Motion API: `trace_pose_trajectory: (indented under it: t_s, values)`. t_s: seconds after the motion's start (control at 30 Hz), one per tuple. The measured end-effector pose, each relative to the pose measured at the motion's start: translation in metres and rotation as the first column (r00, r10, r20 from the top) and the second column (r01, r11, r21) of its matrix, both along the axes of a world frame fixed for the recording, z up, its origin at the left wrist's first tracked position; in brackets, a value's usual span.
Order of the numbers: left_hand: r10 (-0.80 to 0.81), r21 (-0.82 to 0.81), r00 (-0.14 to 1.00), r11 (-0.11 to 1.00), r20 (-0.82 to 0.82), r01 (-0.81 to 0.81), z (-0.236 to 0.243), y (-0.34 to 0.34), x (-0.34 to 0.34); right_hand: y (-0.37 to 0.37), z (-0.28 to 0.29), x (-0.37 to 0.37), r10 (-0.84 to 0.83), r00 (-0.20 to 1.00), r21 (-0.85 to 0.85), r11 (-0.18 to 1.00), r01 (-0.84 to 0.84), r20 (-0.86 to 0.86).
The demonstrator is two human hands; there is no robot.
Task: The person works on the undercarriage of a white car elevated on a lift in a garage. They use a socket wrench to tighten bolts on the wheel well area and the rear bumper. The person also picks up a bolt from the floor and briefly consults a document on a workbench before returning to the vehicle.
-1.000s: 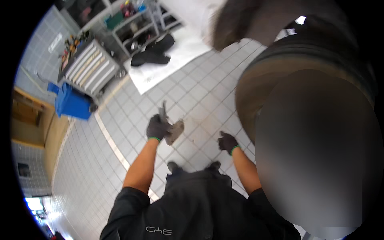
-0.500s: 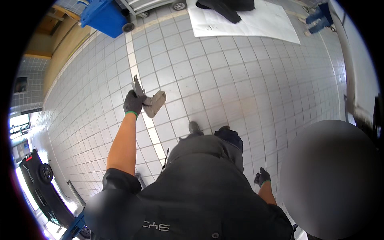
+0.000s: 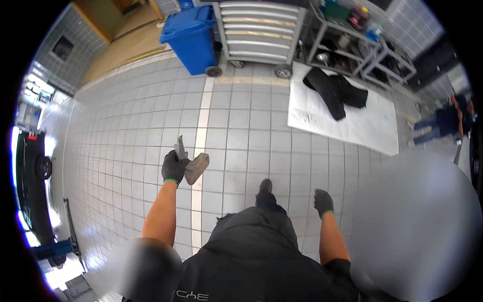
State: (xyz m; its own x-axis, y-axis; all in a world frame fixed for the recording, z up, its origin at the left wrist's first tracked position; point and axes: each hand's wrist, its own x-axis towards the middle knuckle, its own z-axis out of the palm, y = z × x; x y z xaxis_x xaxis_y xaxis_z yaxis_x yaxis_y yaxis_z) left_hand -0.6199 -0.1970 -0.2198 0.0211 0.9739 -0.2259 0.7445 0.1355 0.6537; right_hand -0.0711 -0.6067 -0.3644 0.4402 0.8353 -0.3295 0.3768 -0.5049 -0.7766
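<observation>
My left hand [image 3: 174,167], in a dark grey glove with a green cuff, is closed round a metal bracket [image 3: 196,168]. The bracket is grey-brown, with a narrow upright arm above my fingers and a wider, dirty plate jutting to the right. It hangs in the air over the tiled floor, near a pale floor stripe. On the other side of my body, my right hand [image 3: 323,202] wears the same kind of glove. Its fingers are curled in, with nothing visible in them.
Ahead stand a blue wheeled bin [image 3: 188,43] and a grey drawer cabinet [image 3: 260,32] on wheels. A white sheet [image 3: 367,126] with black pieces [image 3: 334,93] lies to the right, before metal shelves [image 3: 347,50]. Another person [image 3: 445,123] is far right; a dark car [image 3: 35,176] far left.
My view has tilted up and turned, bringing the cabinet and shelves into sight. The bracket stays in my left hand. My right hand has swung forward, away from my body.
</observation>
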Motion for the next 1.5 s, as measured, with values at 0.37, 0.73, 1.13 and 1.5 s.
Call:
trace_pose_trajectory:
  t_s: [0.37,0.73,1.13,1.5]
  values:
    - [-0.357,0.022,0.893,0.926,-0.275,0.377,0.113,0.252,0.08,0.665,0.332,-0.203,0.709,0.66,0.067,0.667,-0.742,0.25]
    - [-0.064,0.011,0.988,0.998,-0.142,0.066,0.117,0.594,-0.026,0.974,0.229,-0.19,0.512,0.858,-0.068,0.856,-0.513,-0.028]
    - [0.218,0.147,0.956,0.971,-0.197,-0.191,0.107,0.908,-0.137,1.363,0.189,-0.269,0.753,0.594,-0.317,0.658,-0.683,0.285]
    - [-0.065,0.193,0.979,0.976,-0.193,0.103,0.086,1.171,-0.192,1.59,0.108,-0.396,0.773,0.56,-0.383,0.635,-0.671,0.298]
